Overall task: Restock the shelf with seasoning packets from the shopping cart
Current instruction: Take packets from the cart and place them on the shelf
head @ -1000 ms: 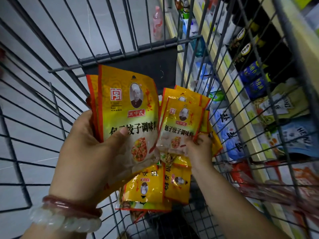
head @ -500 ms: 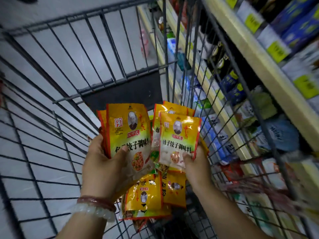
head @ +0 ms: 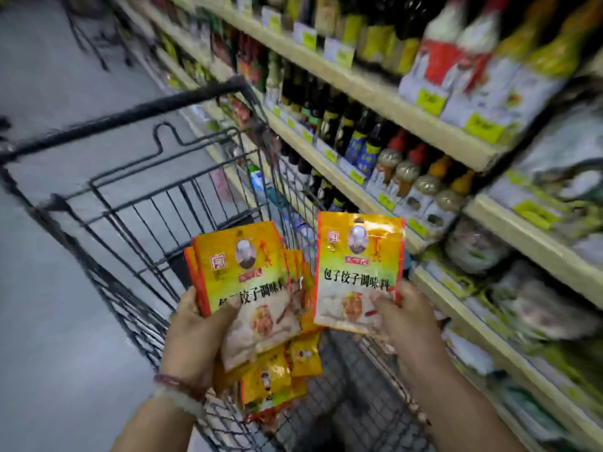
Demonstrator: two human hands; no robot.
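Observation:
My left hand [head: 195, 334] grips a small stack of yellow-and-red seasoning packets [head: 244, 275], thumb across the front one. My right hand [head: 404, 324] pinches the lower edge of another yellow seasoning packet [head: 359, 265], held upright a little higher and to the right, over the side of the black wire shopping cart [head: 137, 203]. More of the same packets [head: 277, 376] lie in the cart below my hands. The shelf unit [head: 375, 89] runs along the right side.
The shelves hold dark sauce bottles [head: 329, 115], spice jars [head: 411, 177] and bagged goods [head: 538, 308], with yellow price tags on the shelf edges. Grey floor [head: 49, 288] lies to the left of the cart. The cart stands close against the shelving.
Both hands have lifted their packets up out of the cart. The right hand has drawn its packet apart to the right, toward the shelves. The view has swung up onto the shelving.

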